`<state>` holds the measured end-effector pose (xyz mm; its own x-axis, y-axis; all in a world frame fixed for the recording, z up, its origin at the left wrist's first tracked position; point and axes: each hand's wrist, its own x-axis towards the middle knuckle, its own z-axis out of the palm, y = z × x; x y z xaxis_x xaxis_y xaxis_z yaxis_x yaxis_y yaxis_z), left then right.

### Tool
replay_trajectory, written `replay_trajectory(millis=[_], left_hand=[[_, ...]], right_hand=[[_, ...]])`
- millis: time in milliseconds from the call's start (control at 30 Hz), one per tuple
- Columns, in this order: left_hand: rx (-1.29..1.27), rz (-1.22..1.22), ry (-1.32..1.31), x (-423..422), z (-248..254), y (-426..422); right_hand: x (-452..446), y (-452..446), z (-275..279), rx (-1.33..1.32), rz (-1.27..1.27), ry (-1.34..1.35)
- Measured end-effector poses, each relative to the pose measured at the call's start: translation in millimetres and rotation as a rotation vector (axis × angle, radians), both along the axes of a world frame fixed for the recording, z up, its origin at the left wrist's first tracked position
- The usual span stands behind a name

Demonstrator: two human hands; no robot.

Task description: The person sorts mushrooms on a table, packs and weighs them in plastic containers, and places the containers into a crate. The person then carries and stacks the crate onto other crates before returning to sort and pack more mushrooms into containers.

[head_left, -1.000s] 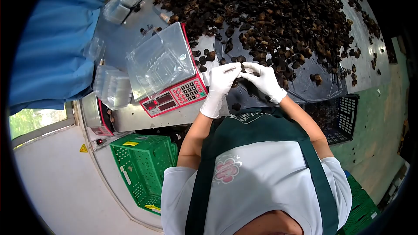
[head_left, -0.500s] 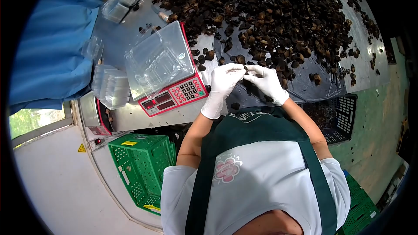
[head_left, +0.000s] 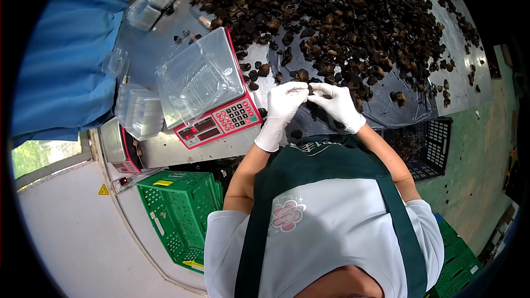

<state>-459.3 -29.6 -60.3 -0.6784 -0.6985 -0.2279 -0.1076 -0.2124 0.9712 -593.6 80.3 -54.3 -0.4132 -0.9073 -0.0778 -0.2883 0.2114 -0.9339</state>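
My left hand [head_left: 285, 104], in a white glove, is closed in a pinch at the near edge of a heap of dark brown, mushroom-like pieces [head_left: 342, 16]. Just beside it, my right hand [head_left: 335, 106], also gloved, pinches from the other side. Their fingertips nearly meet around a small dark mushroom-like piece [head_left: 309, 91], mostly hidden by the fingers. A few loose pieces lie beyond and below the hands on the dark plastic sheet [head_left: 375, 107].
Left of my hands, a red scale [head_left: 238, 111] carries a clear plastic box [head_left: 196, 85]. Stacked clear boxes [head_left: 141, 111] stand further left. Below the table are a green crate [head_left: 179, 215] and a black crate [head_left: 439, 146]. A blue curtain [head_left: 66, 55] hangs at left.
My hands stay in nearly the same place, with small finger movements around the dark piece. The whole view has shifted very slightly.
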Motion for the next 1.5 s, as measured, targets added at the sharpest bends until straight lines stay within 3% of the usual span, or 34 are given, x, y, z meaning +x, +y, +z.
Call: replay_trajectory(millis=[900,967,1000,1033,1100,1133,1167,1233,1500], left_hand=[[0.000,-0.052,0.010,4.8,-17.1,4.0],[0.093,0.041,0.032,9.5,-16.9,1.5],[-0.016,0.087,0.039,13.3,-26.2,-1.1],[-0.407,0.090,-0.140,20.6,-33.9,-6.6],[-0.830,0.131,-0.317,27.5,-51.2,-10.5],[-0.900,0.086,-0.414,31.5,-56.1,-8.7],[-0.869,0.012,-0.506,34.1,-59.2,-5.3],[-0.920,-0.117,-0.578,36.9,-65.5,4.5],[-0.981,-0.509,-0.291,44.9,-68.0,24.8]], right_hand=[[-7.7,7.5,-14.4,0.034,-0.003,0.018],[-23.2,10.1,-10.7,0.005,-0.072,0.072],[-36.8,12.6,-15.6,-0.037,-0.166,0.226],[-52.4,16.0,-21.0,-0.077,-0.259,0.380],[-77.9,20.8,-14.3,0.224,-0.382,0.546],[-94.3,25.3,-32.0,0.218,-0.375,0.653],[-100.0,26.1,-38.8,0.211,-0.368,0.760],[-102.1,31.4,-52.0,0.278,-0.271,0.695],[-11.0,62.4,-52.9,-0.067,0.133,0.706]])
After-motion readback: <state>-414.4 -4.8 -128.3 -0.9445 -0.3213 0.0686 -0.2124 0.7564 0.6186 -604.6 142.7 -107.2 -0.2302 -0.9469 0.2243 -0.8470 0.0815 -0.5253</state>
